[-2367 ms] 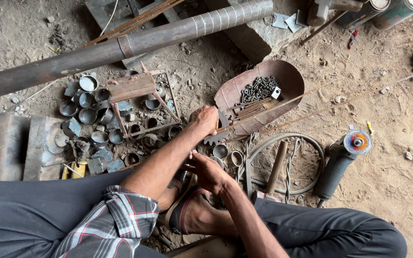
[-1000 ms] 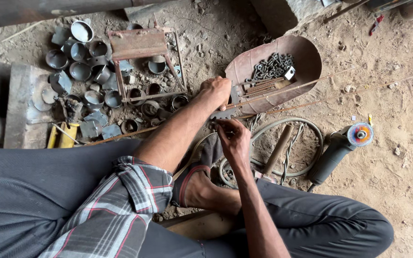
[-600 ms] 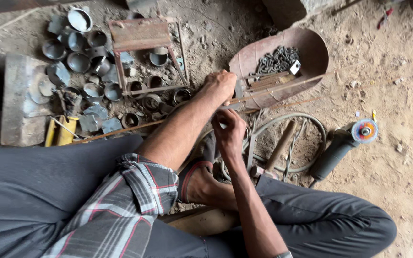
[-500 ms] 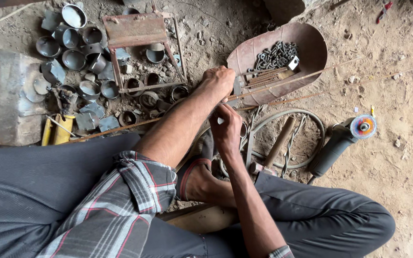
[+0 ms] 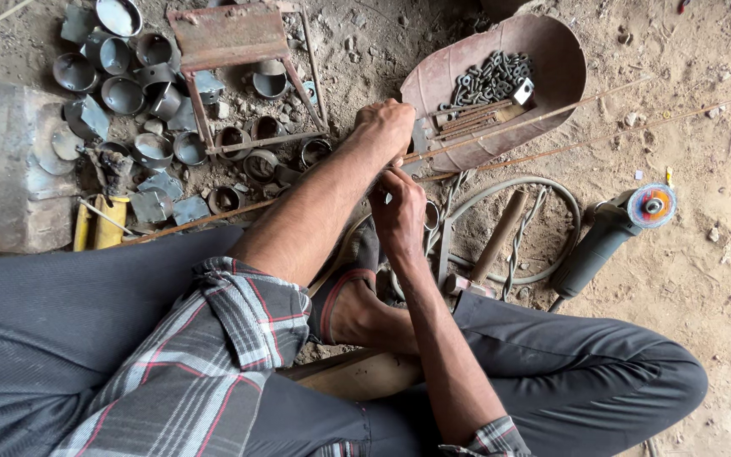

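Since a couple of seconds ago the right hand (image 5: 399, 211) has risen from lower centre to meet the left hand (image 5: 389, 129) at mid-frame — both now work one spot. The left hand is fisted around a thin metal rod (image 5: 543, 114); the right hand pinches something small just beneath it, which cannot be made out. The rod's long axis runs diagonally, pointing toward the upper right, across the rusty curved pan (image 5: 552, 59) of bolts (image 5: 488, 78).

Thin rusty rod (image 5: 552, 114), long, lying across pan.
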